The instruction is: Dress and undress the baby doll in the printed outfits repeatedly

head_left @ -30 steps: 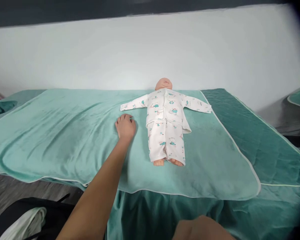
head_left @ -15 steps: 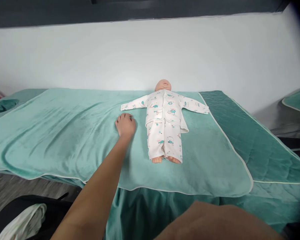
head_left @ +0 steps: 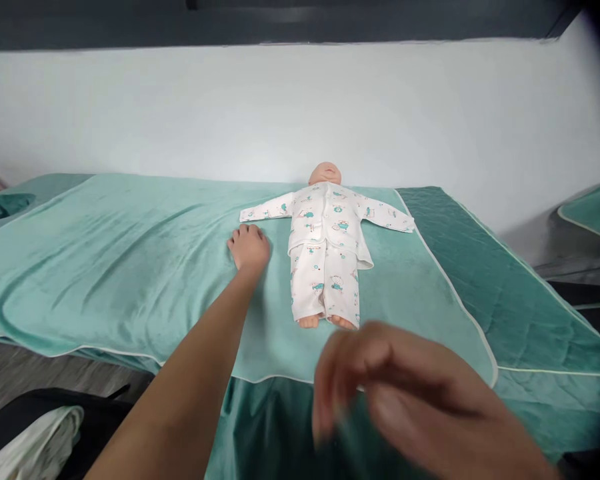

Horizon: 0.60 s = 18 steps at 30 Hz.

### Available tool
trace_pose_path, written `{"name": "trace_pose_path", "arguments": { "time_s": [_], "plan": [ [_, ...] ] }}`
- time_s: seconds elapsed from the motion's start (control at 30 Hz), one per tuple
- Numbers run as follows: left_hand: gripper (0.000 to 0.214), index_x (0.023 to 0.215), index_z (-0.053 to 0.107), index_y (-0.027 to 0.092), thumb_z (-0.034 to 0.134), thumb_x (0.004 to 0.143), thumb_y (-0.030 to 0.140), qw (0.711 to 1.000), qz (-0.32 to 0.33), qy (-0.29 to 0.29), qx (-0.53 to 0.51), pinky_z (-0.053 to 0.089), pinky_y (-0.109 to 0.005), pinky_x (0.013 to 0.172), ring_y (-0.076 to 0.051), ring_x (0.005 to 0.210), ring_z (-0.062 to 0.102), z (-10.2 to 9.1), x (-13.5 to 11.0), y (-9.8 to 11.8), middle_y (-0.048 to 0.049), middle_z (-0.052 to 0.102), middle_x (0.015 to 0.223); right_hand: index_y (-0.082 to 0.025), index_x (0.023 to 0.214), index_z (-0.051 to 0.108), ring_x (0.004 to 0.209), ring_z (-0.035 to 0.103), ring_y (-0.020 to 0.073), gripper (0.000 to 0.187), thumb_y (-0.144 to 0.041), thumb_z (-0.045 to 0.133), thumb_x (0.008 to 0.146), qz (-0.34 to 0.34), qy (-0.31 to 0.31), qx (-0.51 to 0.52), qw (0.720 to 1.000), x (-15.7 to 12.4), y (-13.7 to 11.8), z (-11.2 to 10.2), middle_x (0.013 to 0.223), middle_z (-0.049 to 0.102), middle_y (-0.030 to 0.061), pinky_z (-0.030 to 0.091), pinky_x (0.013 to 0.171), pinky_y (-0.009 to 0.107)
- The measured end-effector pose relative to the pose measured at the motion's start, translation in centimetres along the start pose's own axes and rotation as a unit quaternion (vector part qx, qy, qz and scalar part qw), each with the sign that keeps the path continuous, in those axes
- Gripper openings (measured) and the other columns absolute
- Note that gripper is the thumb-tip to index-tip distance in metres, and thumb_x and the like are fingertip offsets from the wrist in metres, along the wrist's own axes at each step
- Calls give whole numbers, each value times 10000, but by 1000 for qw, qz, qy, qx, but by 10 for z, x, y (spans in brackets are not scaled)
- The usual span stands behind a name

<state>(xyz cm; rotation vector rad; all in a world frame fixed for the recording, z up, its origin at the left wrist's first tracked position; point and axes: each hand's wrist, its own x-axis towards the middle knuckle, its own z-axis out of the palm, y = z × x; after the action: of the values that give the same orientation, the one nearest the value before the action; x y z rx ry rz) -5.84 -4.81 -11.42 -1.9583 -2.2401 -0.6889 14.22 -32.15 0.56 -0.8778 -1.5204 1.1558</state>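
Observation:
A baby doll (head_left: pixel 325 250) in white printed pyjamas lies on its back on a light green towel (head_left: pixel 130 267), arms spread, head toward the wall. My left hand (head_left: pixel 249 245) rests on the towel just left of the doll, below its sleeve, fingers curled against the cloth. My right hand (head_left: pixel 405 393) is raised close to the camera in front of the towel's near edge, blurred by motion, fingers hanging loosely apart with nothing in them.
The towel covers a bed with a darker green quilted cover (head_left: pixel 520 287) against a white wall. A second green-covered bed corner (head_left: pixel 595 210) shows at the far right. A white cloth on something black (head_left: pixel 35 447) lies on the floor at lower left.
My right hand has risen from the bottom edge into view, up toward the doll's feet. The left hand has stayed in place on the towel.

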Motion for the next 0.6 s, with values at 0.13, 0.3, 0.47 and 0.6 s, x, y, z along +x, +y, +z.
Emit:
{"name": "trace_pose_path", "arguments": {
  "time_s": [0.13, 0.3, 0.47, 0.6],
  "plan": [
    [295, 1060, 653, 215, 391, 928, 245, 1000, 3, 3, -1, 377, -489, 947, -338, 1159, 497, 1, 0, 0, -140, 603, 1227, -291, 1123, 618, 1164, 586, 277, 223, -226, 558, 918, -15, 89, -322, 942, 24, 49, -5, 1191, 665, 70, 521, 960, 493],
    [297, 1070, 644, 205, 385, 932, 249, 1000, 6, 7, 9, 376, -493, 943, -343, 1157, 495, 2, 0, 1, -143, 604, 1227, -221, 1045, 626, 1482, 233, 382, 231, -124, 580, 841, -73, 90, -544, 831, 25, 105, 2, 1568, 377, 113, 291, 1140, 652],
    [274, 1032, 648, 211, 398, 926, 248, 1000, 6, 10, 20, 392, -484, 924, -331, 1130, 509, 2, 0, 0, -132, 617, 1190, -220, 902, 612, 1467, 290, 360, 120, -120, 546, 888, -61, 124, -576, 806, 34, 116, 14, 1534, 440, 100, 248, 1153, 670],
    [297, 1037, 654, 208, 378, 935, 246, 1000, 4, 7, 25, 395, -479, 921, -327, 1129, 513, 2, 0, 0, -136, 619, 1189, -223, 876, 584, 1463, 284, 373, 108, -119, 557, 868, -76, 118, -534, 833, 33, 104, 14, 1512, 449, 113, 301, 1129, 676]
  ]
}}
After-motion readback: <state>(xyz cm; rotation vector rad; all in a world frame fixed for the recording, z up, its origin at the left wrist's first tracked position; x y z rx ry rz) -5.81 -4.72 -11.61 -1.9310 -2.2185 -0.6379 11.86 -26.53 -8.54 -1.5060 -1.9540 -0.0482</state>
